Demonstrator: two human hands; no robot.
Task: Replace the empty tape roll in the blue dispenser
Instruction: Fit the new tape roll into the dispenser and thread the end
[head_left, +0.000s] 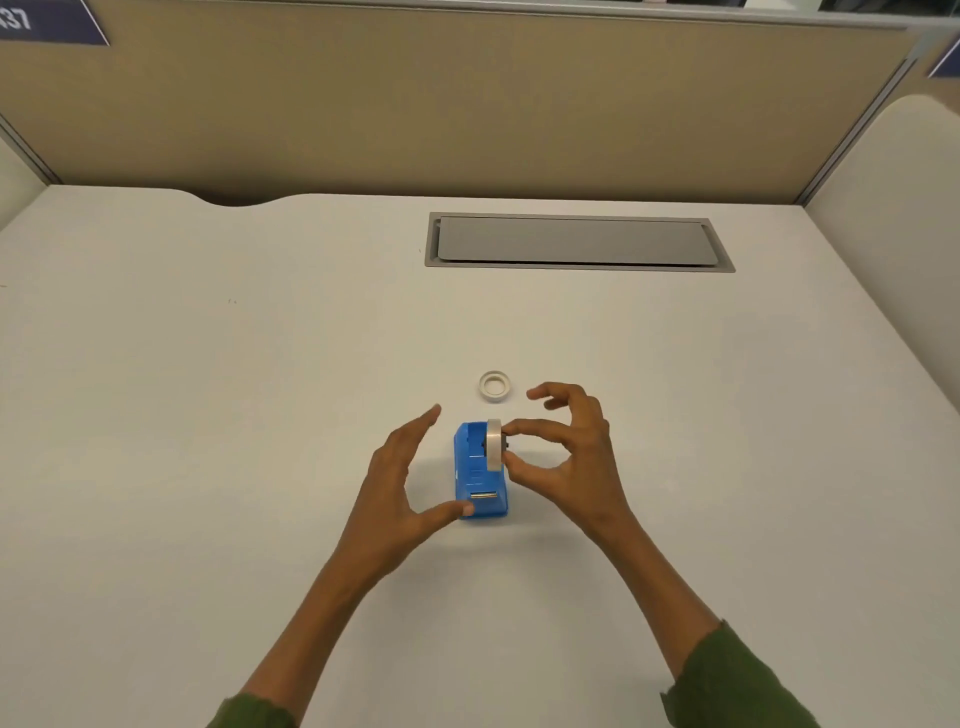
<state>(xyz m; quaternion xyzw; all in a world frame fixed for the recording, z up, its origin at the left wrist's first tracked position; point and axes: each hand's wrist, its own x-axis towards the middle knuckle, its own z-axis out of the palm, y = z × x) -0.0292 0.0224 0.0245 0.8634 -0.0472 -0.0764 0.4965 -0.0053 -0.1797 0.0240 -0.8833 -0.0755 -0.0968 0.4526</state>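
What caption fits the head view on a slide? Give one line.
Right hand pinches a tape roll upright at the blue dispenser; left hand open beside it; white ring lies behind.

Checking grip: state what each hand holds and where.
Right hand pinches the tape roll at its right face, thumb and forefinger. Left hand is open, holding nothing.

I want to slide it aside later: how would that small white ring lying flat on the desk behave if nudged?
The white ring looks thin and hollow, so probably very light. Lying flat on the smooth desk, it would likely slide rather than roll. Set on edge, it probably would roll.
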